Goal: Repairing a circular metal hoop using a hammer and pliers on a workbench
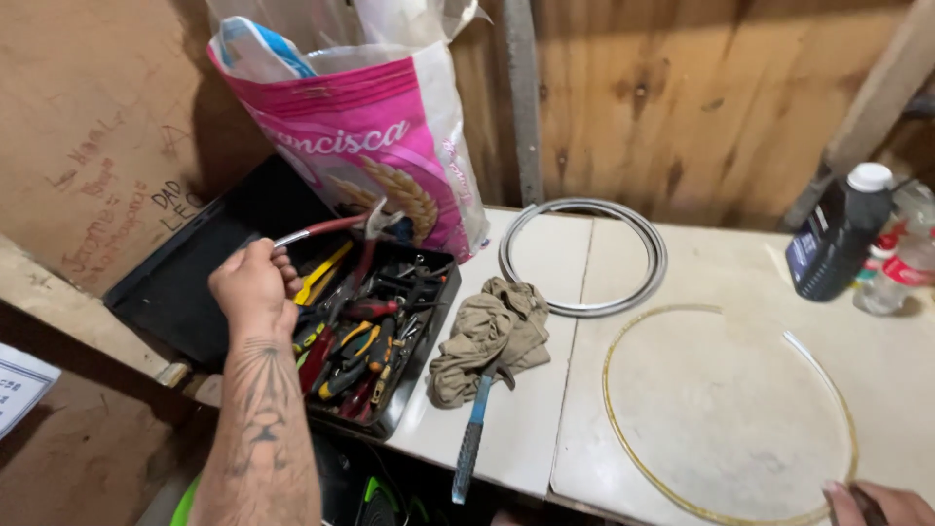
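From the head camera, the left hand [255, 284] is closed around the red handles of a pair of pliers [336, 227], lifting them just above the open black toolbox [429, 331]. The forearm runs up from the bottom edge of the view, wrist bent slightly back, knuckles turned toward the camera, the tool's metal head pointing toward the pink sack [390, 146] that stands just behind the toolbox. The right hand [877, 504] is barely in view at the lower corner, well apart from the toolbox; its fingertips rest at the rim of the thin yellowish ring [623, 429] lying flat on the white tabletop [526, 429], and I cannot tell whether they pinch the ring or only touch it.

The risks, as I judge them: the pliers' head is near the sack and could snag or tear it if swung upward; tangled handles in the toolbox could catch and drag other tools out. The blue-handled hammer [471, 440], beside the toolbox under a crumpled rag [492, 336], overhangs the table edge and could be knocked off.
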